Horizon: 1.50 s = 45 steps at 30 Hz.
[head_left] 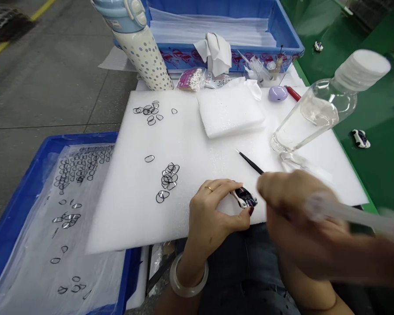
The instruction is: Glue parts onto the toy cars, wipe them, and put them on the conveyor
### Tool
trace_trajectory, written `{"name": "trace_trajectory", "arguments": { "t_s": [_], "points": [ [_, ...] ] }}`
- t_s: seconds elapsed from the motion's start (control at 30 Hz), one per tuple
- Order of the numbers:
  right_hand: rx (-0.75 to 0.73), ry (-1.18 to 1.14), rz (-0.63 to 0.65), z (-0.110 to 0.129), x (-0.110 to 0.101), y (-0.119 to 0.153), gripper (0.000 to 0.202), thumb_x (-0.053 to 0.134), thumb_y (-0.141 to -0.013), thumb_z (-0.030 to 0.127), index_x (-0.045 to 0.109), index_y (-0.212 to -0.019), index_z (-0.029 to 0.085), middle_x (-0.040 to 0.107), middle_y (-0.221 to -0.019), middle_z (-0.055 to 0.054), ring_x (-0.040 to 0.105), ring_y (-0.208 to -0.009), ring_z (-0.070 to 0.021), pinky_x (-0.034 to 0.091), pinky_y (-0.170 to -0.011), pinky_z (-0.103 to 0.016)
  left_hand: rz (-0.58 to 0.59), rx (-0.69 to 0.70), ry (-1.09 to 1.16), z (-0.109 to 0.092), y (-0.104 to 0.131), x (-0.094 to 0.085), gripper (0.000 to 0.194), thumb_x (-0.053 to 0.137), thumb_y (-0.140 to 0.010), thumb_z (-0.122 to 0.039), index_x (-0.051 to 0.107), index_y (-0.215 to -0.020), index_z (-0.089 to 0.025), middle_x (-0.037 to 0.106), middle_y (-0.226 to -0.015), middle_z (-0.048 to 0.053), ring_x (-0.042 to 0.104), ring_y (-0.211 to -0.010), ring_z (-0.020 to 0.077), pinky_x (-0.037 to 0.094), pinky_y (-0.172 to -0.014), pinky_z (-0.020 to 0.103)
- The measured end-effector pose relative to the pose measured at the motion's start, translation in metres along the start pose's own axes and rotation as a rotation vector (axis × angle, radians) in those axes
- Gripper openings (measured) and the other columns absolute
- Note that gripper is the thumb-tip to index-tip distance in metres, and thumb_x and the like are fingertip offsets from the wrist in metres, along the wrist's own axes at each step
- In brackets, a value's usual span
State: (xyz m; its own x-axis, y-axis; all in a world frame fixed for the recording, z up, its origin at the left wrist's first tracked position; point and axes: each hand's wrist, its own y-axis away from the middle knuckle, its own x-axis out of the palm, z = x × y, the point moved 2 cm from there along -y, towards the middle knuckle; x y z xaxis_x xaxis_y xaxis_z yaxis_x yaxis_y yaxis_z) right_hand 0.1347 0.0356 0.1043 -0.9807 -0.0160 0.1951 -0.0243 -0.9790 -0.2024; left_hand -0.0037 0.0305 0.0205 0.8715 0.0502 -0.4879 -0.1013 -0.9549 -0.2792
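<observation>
My left hand (pixel 213 210) is pinching a small white and dark toy car (pixel 245 197) between fingers and thumb, low over the white foam sheet (pixel 206 162). Just to the right, my right hand (pixel 302 210) is smeared by motion, its fingers closed around what looks like a translucent plastic syringe (pixel 351 214). The syringe's front end is hidden by the hand. Black tweezers (pixel 251 162) point away from me beyond the car, their rear end covered by the right hand. Thin black rings (pixel 169 177) lie in loose groups on the foam, left of the car.
A clear bottle (pixel 305 118) stands at the right, near a folded foam pad (pixel 230 109). Behind are a dotted flask (pixel 144 57), cotton swabs (pixel 195 80) and a blue bin (pixel 216 50). A blue tray (pixel 29 166) with more rings sits lower left. Another toy car (pixel 361 138) rests on green surface.
</observation>
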Motion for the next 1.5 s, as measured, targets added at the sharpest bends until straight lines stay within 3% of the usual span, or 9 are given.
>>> {"name": "trace_trajectory", "arguments": {
  "t_s": [0.17,0.3,0.43,0.57,0.7,0.83,1.13,1.3,1.5],
  "points": [
    [-0.358,0.095,-0.003,-0.003,0.016,-0.094,0.047,0.019,-0.101,0.042,0.038,-0.063,0.024,0.044,-0.068,0.002,0.052,-0.067,-0.0116,0.046,-0.07,-0.031,0.101,0.095,-0.082,0.003,0.005,0.0,0.047,0.075,-0.058,-0.02,0.07,-0.104,-0.02,0.071,-0.105,0.008,0.066,-0.095,0.0282,0.058,-0.082,0.047],
    [-0.176,0.37,0.217,-0.053,0.036,-0.155,0.043,0.035,-0.096,0.051,0.048,-0.068,0.022,0.056,-0.073,0.001,0.056,-0.075,-0.0126,0.049,-0.079,-0.032,0.138,0.172,-0.117,0.005,0.007,-0.001,0.047,0.071,-0.059,-0.018,0.065,-0.106,-0.022,0.068,-0.107,0.008,0.066,-0.097,0.0291,0.059,-0.081,0.046],
    [-0.396,0.479,0.063,-0.045,0.007,-0.101,0.03,0.053,-0.092,0.049,0.058,-0.109,0.026,0.061,-0.12,-0.006,0.055,-0.119,-0.0244,0.046,-0.1,-0.042,0.132,0.23,-0.152,0.007,0.008,-0.002,0.05,0.068,-0.061,-0.015,0.061,-0.109,-0.023,0.067,-0.109,0.008,0.066,-0.097,0.0295,0.06,-0.081,0.047],
    [-0.617,0.62,-0.425,-0.016,-0.065,-0.037,0.04,0.067,-0.086,0.042,0.05,-0.121,0.032,0.055,-0.124,-0.007,0.053,-0.124,-0.0286,0.041,-0.109,-0.048,0.125,0.283,-0.213,0.009,0.01,0.002,0.049,0.068,-0.066,-0.015,0.059,-0.113,-0.023,0.066,-0.114,0.009,0.066,-0.099,0.0299,0.061,-0.078,0.046],
    [-0.282,0.627,-0.298,-0.025,-0.126,-0.06,0.098,0.088,-0.062,0.042,0.032,-0.142,0.032,0.044,-0.146,-0.009,0.04,-0.141,-0.0316,0.032,-0.119,-0.054,0.152,0.291,-0.296,0.012,0.014,0.003,0.049,0.07,-0.072,-0.017,0.056,-0.118,-0.025,0.065,-0.121,0.009,0.066,-0.105,0.0299,0.061,-0.08,0.044],
    [-0.095,0.51,-0.027,-0.035,-0.134,-0.091,0.083,0.086,-0.064,0.044,0.045,-0.134,0.026,0.053,-0.141,-0.012,0.053,-0.13,-0.0317,0.045,-0.109,-0.05,0.19,0.256,-0.406,0.005,-0.008,-0.018,0.052,0.071,-0.078,-0.031,0.053,-0.126,-0.024,0.058,-0.136,0.012,0.065,-0.114,0.0332,0.06,-0.086,0.045],
    [-0.171,0.656,-0.284,-0.047,-0.156,-0.15,0.075,0.084,-0.061,0.047,0.051,-0.123,0.02,0.062,-0.127,-0.015,0.06,-0.118,-0.0341,0.049,-0.099,-0.052,0.277,-0.16,-0.638,0.001,-0.138,-0.037,0.076,0.072,-0.08,-0.036,0.041,-0.147,-0.017,0.042,-0.149,0.022,0.068,-0.107,0.041,0.054,-0.088,0.051],
    [-0.169,0.636,-0.265,-0.058,-0.166,-0.158,0.078,0.083,-0.06,0.046,0.052,-0.127,0.02,0.062,-0.129,-0.014,0.061,-0.117,-0.0325,0.049,-0.1,-0.051,0.233,-0.084,-0.626,0.022,-0.145,-0.02,0.051,0.063,-0.085,-0.025,0.053,-0.134,-0.017,0.047,-0.144,0.019,0.065,-0.117,0.0354,0.054,-0.094,0.046],
    [-0.22,0.774,-0.477,-0.046,-0.171,-0.097,0.072,0.074,-0.074,0.049,0.046,-0.133,0.019,0.047,-0.143,-0.018,0.047,-0.132,-0.0334,0.043,-0.107,-0.054,0.2,-0.039,-0.513,0.036,-0.142,-0.014,0.04,0.057,-0.086,-0.023,0.057,-0.126,-0.022,0.045,-0.147,0.015,0.06,-0.123,0.0335,0.053,-0.098,0.047]
  ]
}}
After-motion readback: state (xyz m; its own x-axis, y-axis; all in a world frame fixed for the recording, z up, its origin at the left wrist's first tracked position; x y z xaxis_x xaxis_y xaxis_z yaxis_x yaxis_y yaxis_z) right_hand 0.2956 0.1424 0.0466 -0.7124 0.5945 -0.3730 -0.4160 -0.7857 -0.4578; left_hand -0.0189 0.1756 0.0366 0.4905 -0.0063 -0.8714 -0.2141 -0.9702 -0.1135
